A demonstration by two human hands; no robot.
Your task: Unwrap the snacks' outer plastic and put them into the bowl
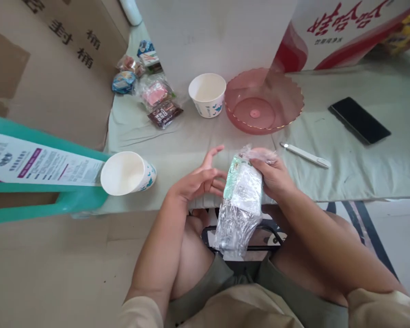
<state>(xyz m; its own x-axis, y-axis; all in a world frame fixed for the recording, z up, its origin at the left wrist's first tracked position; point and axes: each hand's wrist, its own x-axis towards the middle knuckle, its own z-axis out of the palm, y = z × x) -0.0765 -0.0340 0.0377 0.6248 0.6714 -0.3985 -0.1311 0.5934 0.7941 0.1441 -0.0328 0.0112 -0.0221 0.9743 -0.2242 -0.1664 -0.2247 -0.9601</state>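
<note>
A green-and-white package wrapped in crinkled clear plastic (243, 189) hangs over my lap at the table's front edge. My right hand (271, 173) grips it by its upper right corner, fingers closed on the loose plastic. To the left of the package is my left hand (207, 177), fingers spread, the index finger pointing up and away. Some of its fingertips lie behind or against the package's left edge; I cannot tell whether they touch. Just beyond my right hand lies a white pen-like cutter (305, 155).
A white paper cup (123, 175) stands front left beside a green jug (48, 168). Behind are another paper cup (207, 95), a scalloped pink bowl (263, 114) and several wrapped snacks (157, 98). A black phone (360, 119) lies right. Cardboard boxes (64, 59) wall the left and back.
</note>
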